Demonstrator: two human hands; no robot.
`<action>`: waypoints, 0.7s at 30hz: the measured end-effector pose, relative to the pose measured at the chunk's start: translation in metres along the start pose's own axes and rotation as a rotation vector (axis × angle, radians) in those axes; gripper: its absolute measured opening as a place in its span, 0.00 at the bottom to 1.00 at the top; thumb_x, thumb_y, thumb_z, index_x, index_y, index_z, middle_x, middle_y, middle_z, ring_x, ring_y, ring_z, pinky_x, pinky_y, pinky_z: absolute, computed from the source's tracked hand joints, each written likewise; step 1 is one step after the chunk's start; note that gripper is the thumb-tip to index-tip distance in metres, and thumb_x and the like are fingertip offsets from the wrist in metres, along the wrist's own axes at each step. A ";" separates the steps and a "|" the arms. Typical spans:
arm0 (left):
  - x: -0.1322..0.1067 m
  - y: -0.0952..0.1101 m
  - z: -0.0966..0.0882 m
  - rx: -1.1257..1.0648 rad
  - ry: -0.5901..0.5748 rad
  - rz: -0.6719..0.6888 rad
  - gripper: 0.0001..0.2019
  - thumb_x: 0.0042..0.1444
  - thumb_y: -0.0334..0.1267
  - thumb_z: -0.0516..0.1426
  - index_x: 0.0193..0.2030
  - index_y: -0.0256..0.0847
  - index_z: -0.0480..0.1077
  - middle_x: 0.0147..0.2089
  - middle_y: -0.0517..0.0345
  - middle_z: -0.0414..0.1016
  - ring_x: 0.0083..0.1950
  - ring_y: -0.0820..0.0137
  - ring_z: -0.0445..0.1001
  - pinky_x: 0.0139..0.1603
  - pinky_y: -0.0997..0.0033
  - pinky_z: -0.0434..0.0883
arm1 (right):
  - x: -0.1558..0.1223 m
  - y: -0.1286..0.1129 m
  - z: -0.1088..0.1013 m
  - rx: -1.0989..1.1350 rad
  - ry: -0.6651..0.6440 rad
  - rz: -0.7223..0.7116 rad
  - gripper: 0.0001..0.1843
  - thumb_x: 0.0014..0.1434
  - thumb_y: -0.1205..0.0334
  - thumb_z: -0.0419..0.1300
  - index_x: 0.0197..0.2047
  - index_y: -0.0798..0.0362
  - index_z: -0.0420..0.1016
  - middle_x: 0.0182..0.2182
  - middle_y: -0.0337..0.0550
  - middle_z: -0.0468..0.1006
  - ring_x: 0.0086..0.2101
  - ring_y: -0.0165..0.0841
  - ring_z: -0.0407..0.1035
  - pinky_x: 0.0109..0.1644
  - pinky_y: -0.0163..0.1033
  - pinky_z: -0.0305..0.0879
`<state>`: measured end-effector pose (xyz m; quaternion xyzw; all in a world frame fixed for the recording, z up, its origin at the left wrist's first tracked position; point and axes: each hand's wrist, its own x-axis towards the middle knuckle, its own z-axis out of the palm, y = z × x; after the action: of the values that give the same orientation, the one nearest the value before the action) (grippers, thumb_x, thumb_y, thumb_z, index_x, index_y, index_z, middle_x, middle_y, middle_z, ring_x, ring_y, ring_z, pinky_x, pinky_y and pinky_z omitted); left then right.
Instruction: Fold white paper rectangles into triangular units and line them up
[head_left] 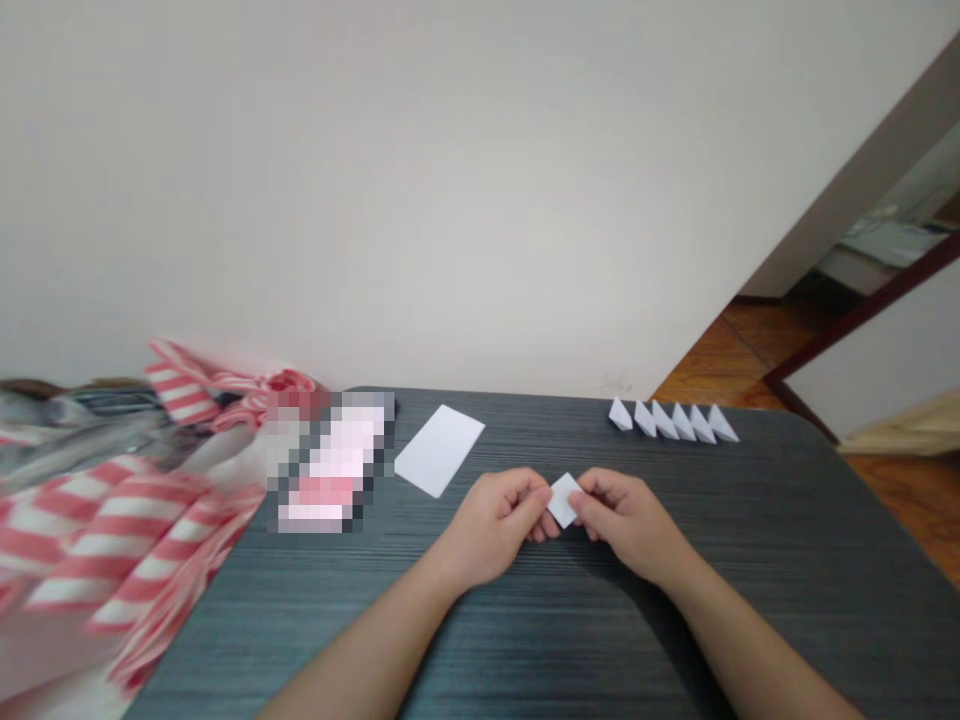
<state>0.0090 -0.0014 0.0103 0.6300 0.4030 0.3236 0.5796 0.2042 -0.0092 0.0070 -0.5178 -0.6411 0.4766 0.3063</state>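
Observation:
Between my two hands is a small folded white paper [564, 503], turned so that it looks like a diamond. My left hand [504, 520] pinches its left corner with thumb and fingers. On the opposite corner, the thumb and fingers of my right hand [624, 515] are closed too. Both hands are just above the dark table. Beyond them to the right stand several folded white paper pieces [673, 421] with pointed tops, in a row. A flat stack or sheet of white paper [440, 450] lies to the left of my hands.
The dark wood-grain table [480, 640] meets a pale wall [450, 200] at its far edge. A blurred-out pinkish item [334, 465] lies at the table's left. Red-and-white striped cloth [112, 530] is heaped beside that edge. Wooden floor [701, 355] shows at right.

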 end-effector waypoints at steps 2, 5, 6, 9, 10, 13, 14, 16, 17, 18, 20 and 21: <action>0.000 -0.002 0.000 -0.024 0.008 -0.002 0.15 0.65 0.42 0.52 0.30 0.36 0.71 0.27 0.56 0.77 0.27 0.74 0.71 0.30 0.75 0.69 | -0.001 -0.002 -0.001 -0.014 0.011 0.002 0.13 0.61 0.60 0.56 0.25 0.54 0.69 0.16 0.33 0.67 0.19 0.26 0.61 0.26 0.32 0.56; 0.000 -0.004 0.001 -0.050 0.019 -0.013 0.15 0.64 0.42 0.53 0.30 0.36 0.70 0.27 0.56 0.77 0.27 0.74 0.71 0.30 0.75 0.69 | -0.002 -0.005 -0.002 -0.056 0.020 -0.007 0.15 0.62 0.61 0.56 0.24 0.54 0.70 0.16 0.35 0.69 0.20 0.27 0.62 0.27 0.32 0.58; 0.000 -0.004 0.002 -0.053 0.023 -0.015 0.14 0.64 0.42 0.53 0.30 0.36 0.70 0.27 0.56 0.76 0.27 0.74 0.71 0.31 0.75 0.69 | -0.002 -0.006 -0.003 -0.065 0.020 -0.013 0.15 0.62 0.62 0.56 0.24 0.54 0.70 0.16 0.35 0.69 0.20 0.27 0.63 0.27 0.32 0.58; 0.000 -0.004 0.002 -0.055 0.024 -0.015 0.14 0.64 0.43 0.53 0.31 0.36 0.70 0.27 0.56 0.76 0.27 0.73 0.71 0.31 0.75 0.69 | -0.002 -0.007 -0.003 -0.075 0.018 -0.028 0.15 0.62 0.62 0.56 0.24 0.54 0.70 0.16 0.35 0.70 0.20 0.27 0.63 0.27 0.32 0.59; -0.001 -0.004 0.002 -0.059 0.022 -0.014 0.14 0.63 0.43 0.53 0.31 0.36 0.70 0.26 0.56 0.76 0.27 0.73 0.71 0.31 0.75 0.69 | -0.002 -0.007 -0.003 -0.074 0.017 -0.030 0.15 0.62 0.62 0.56 0.24 0.54 0.70 0.16 0.34 0.69 0.20 0.27 0.63 0.27 0.32 0.59; 0.000 -0.003 0.003 -0.085 0.010 -0.016 0.14 0.63 0.44 0.54 0.33 0.36 0.71 0.27 0.57 0.76 0.28 0.73 0.72 0.32 0.74 0.69 | -0.002 -0.007 -0.003 -0.056 0.001 -0.027 0.14 0.62 0.62 0.56 0.24 0.54 0.70 0.16 0.34 0.70 0.20 0.27 0.64 0.26 0.31 0.59; 0.000 -0.003 0.003 -0.087 0.006 -0.021 0.13 0.62 0.44 0.54 0.33 0.36 0.71 0.27 0.57 0.76 0.28 0.73 0.72 0.32 0.74 0.69 | -0.002 -0.007 -0.003 -0.048 -0.007 -0.027 0.14 0.62 0.63 0.57 0.24 0.54 0.70 0.16 0.34 0.70 0.19 0.27 0.64 0.26 0.31 0.59; 0.000 -0.002 0.003 -0.058 -0.001 -0.031 0.13 0.62 0.44 0.55 0.34 0.36 0.72 0.27 0.57 0.76 0.29 0.73 0.72 0.32 0.75 0.69 | -0.002 -0.008 -0.003 -0.046 -0.023 -0.029 0.14 0.61 0.63 0.57 0.24 0.54 0.70 0.17 0.35 0.71 0.19 0.26 0.64 0.26 0.31 0.59; 0.000 -0.001 0.003 -0.032 -0.003 -0.035 0.13 0.62 0.44 0.55 0.33 0.37 0.71 0.27 0.57 0.76 0.29 0.72 0.72 0.32 0.75 0.69 | -0.002 -0.008 -0.002 -0.052 -0.031 -0.031 0.14 0.61 0.63 0.57 0.23 0.54 0.70 0.17 0.35 0.71 0.19 0.26 0.64 0.25 0.31 0.59; 0.000 -0.001 0.003 -0.003 -0.001 -0.036 0.13 0.62 0.44 0.55 0.32 0.37 0.71 0.27 0.57 0.76 0.29 0.73 0.72 0.31 0.75 0.68 | -0.002 -0.008 -0.002 -0.058 -0.034 -0.032 0.14 0.61 0.63 0.57 0.23 0.54 0.70 0.17 0.35 0.71 0.19 0.26 0.64 0.25 0.31 0.58; 0.000 -0.001 0.003 0.034 0.005 -0.033 0.14 0.63 0.44 0.54 0.30 0.37 0.70 0.26 0.58 0.76 0.28 0.73 0.72 0.31 0.75 0.68 | -0.001 -0.008 -0.001 -0.063 -0.031 -0.025 0.13 0.61 0.64 0.57 0.24 0.54 0.70 0.16 0.34 0.70 0.19 0.26 0.63 0.25 0.31 0.58; 0.000 -0.001 0.003 0.039 0.010 -0.033 0.15 0.63 0.44 0.54 0.29 0.37 0.70 0.26 0.58 0.76 0.28 0.73 0.72 0.31 0.76 0.68 | -0.001 -0.008 -0.001 -0.059 -0.032 -0.020 0.13 0.61 0.64 0.57 0.24 0.54 0.71 0.16 0.34 0.70 0.19 0.26 0.63 0.25 0.31 0.58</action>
<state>0.0117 -0.0024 0.0090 0.6331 0.4223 0.3092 0.5703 0.2025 -0.0096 0.0144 -0.5127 -0.6646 0.4626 0.2853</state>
